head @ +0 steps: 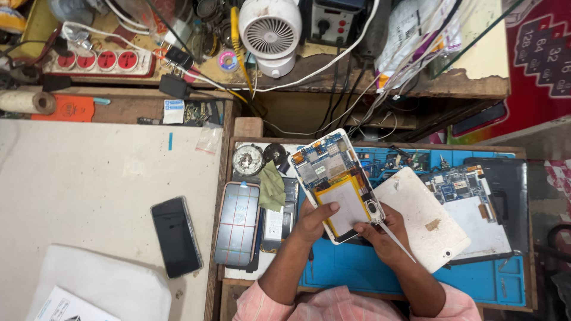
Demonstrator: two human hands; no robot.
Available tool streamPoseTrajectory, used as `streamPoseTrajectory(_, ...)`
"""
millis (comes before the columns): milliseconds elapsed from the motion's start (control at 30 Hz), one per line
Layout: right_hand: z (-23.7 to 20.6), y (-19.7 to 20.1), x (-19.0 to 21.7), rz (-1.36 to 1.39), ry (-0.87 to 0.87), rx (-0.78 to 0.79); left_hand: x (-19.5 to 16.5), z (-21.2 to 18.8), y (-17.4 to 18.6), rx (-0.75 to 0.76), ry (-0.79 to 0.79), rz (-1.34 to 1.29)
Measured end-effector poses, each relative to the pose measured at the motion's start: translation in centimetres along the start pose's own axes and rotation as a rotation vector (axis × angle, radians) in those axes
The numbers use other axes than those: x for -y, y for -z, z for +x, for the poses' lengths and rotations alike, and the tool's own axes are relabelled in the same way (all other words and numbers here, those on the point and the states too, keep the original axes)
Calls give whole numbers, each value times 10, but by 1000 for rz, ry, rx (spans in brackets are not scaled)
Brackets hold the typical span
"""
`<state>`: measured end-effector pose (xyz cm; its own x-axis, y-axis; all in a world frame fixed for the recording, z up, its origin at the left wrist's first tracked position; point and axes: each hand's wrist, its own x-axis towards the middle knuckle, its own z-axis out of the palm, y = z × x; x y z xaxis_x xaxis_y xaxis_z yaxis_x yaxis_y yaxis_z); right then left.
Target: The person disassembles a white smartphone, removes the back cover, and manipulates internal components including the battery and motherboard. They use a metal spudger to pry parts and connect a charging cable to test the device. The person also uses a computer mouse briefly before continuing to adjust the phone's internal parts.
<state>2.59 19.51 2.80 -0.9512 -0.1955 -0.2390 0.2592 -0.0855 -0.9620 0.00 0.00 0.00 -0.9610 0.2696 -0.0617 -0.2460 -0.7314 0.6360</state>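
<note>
An opened tablet (336,183), a white-rimmed rectangular shell with its back off, is held tilted above the blue rubbery work mat (357,270), about the middle of the bench. Its far half shows a blue circuit board with small metal shields; its near half is a flat, pale battery pack edged in yellow tape. The left hand (312,221) grips the tablet's near left edge, thumb pressed flat on the battery and fingers curled underneath. The right hand (383,235) cups the near right corner, its fingers also closed around a thin, pale, pointed tool (397,242) that slants away toward the near right.

Just right of the hands lies a smooth white back cover (423,219) with rounded corners and a brownish smudge. Beyond it, further right, rests a second opened device (470,205) with a bare circuit board, lying on a dark flat slab (511,199). To the left of the tablet are a folded green cloth (272,186), a round metallic dial-like piece (247,159), and a glass-fronted phone with red grid lines (237,223). Well to the left, on the pale, scuffed tabletop (89,178), lies a glossy black phone (176,236). On the far wooden shelf stand a small white fan (270,32) with a slatted round grille and a white power strip with red sockets (101,61), among tangled cables.
</note>
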Motion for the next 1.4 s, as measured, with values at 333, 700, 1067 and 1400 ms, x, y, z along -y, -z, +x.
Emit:
streamPoseTrajectory(333,0,0,-3,-33,47,10,-7,-3,-4,-39,-6,30)
streamPoseTrajectory(700,-4,-9,7,-177,134,-151,2,2,5,-171,74,-173)
streamPoseTrajectory(1067,83,34,171,-1185,745,-159,8,9,-6,-226,100,-277)
streamPoseTrajectory(1400,265,-22,195,-1317,959,-301,5,27,-14,-103,69,-186)
